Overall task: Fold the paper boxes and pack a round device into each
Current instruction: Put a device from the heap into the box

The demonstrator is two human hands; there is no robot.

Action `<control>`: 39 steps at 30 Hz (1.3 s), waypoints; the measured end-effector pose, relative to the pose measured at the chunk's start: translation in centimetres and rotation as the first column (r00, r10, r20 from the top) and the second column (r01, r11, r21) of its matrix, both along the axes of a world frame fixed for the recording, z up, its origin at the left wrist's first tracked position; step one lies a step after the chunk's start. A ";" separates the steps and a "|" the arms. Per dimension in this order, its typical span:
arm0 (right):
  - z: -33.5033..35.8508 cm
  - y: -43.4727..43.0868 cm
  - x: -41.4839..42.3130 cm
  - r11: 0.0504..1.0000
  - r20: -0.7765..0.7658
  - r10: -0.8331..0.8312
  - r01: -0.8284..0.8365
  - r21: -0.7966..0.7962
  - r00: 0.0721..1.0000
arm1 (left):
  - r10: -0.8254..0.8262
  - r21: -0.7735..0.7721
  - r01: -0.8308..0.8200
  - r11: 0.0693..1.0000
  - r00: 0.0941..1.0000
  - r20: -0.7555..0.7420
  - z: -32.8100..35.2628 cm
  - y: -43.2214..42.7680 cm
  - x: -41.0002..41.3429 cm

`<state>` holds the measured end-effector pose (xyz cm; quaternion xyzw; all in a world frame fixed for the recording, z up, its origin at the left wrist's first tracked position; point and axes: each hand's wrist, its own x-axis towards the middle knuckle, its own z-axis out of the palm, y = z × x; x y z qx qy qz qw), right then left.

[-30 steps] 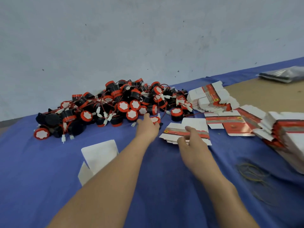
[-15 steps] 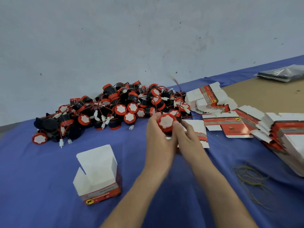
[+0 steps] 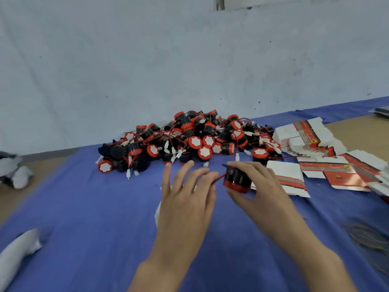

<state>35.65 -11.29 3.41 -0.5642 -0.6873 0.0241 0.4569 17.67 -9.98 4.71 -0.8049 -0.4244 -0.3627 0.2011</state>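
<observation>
The blue cloth (image 3: 84, 207) covers the bench. The heap of round devices (image 3: 189, 140) lies by the wall and the flat boxes (image 3: 305, 135) are stacked to its right, both within easy reach. My right hand (image 3: 265, 190) grips one device (image 3: 237, 180) by its black body, fingers over and thumb under, just above the cloth near the heap. My left hand (image 3: 185, 199) is spread, fingers mostly straight, at its red wire (image 3: 219, 178), likely to gather it. Through the blur I cannot tell whether it pinches the wire.
</observation>
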 end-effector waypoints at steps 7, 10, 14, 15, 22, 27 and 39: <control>1.5 -0.8 -2.2 0.978 -0.191 0.203 -0.209 -0.012 0.960 | -0.126 -0.228 0.238 0.944 0.900 0.417 1.7 -1.0 -2.7; 2.5 -1.1 -3.4 0.966 -0.299 0.248 -0.260 -0.001 0.921 | -0.169 -0.200 0.349 0.915 0.785 0.596 2.9 -0.8 -3.1; 3.3 -1.2 -4.1 0.928 -0.514 0.352 -0.365 0.079 0.782 | -0.230 -0.133 0.389 0.912 0.752 0.618 3.6 -0.9 -3.6; 3.3 -1.2 -4.3 0.910 -0.589 0.381 -0.403 0.100 0.713 | -0.243 -0.127 0.401 0.907 0.746 0.620 3.5 -1.0 -3.6; 2.7 -0.6 -6.9 0.874 -0.878 0.369 -0.437 0.215 0.306 | -0.226 -0.135 0.463 0.876 0.641 0.733 3.0 -1.5 -3.4; 2.0 -0.8 -8.4 0.820 -0.930 0.365 -0.489 0.297 0.048 | -0.186 -0.157 0.542 0.826 0.524 0.831 2.2 -1.7 -3.1; 1.4 -0.9 -10.9 0.939 -0.801 0.252 -0.337 0.067 0.543 | -0.117 -0.146 0.591 0.793 0.383 0.916 4.8 -0.2 -7.4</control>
